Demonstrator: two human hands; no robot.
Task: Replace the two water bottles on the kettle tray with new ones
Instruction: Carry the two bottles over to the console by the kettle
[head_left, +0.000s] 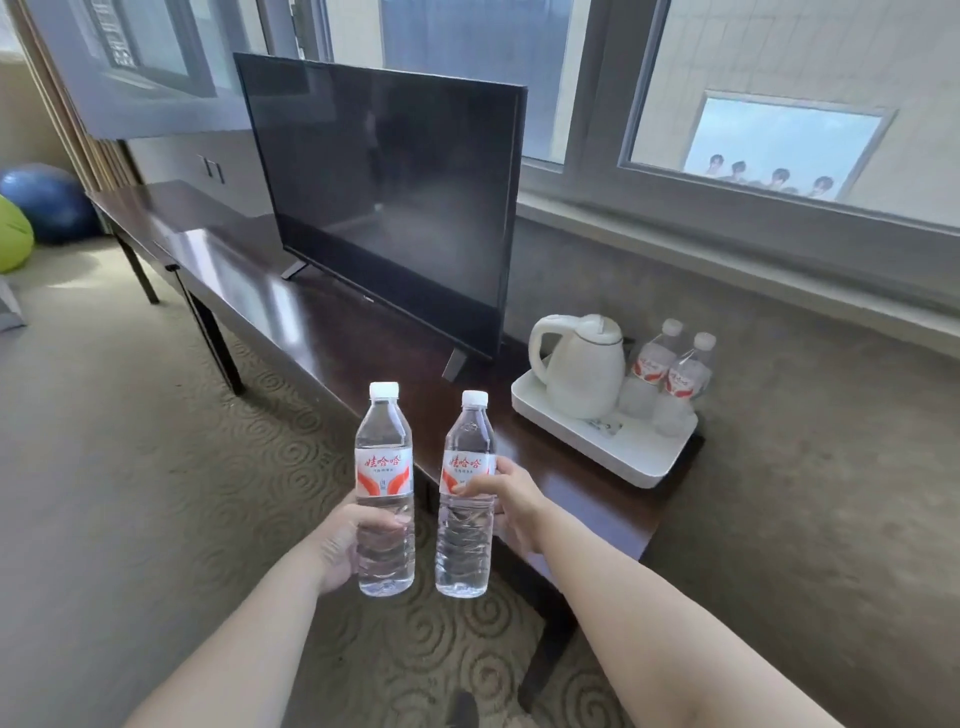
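Observation:
My left hand grips a clear water bottle with a white cap and red-and-white label, held upright. My right hand holds a second, matching bottle upright beside it. Both bottles hang in front of the dark wooden desk, short of its edge. A white tray sits at the desk's right end. On it stand a white kettle and, to its right, two more labelled bottles: a rear one and a front one, touching each other.
A black television stands on the long dark desk, left of the tray. A grey wall and window sill run behind. Patterned carpet lies at the left, with a blue ball and a green ball far left.

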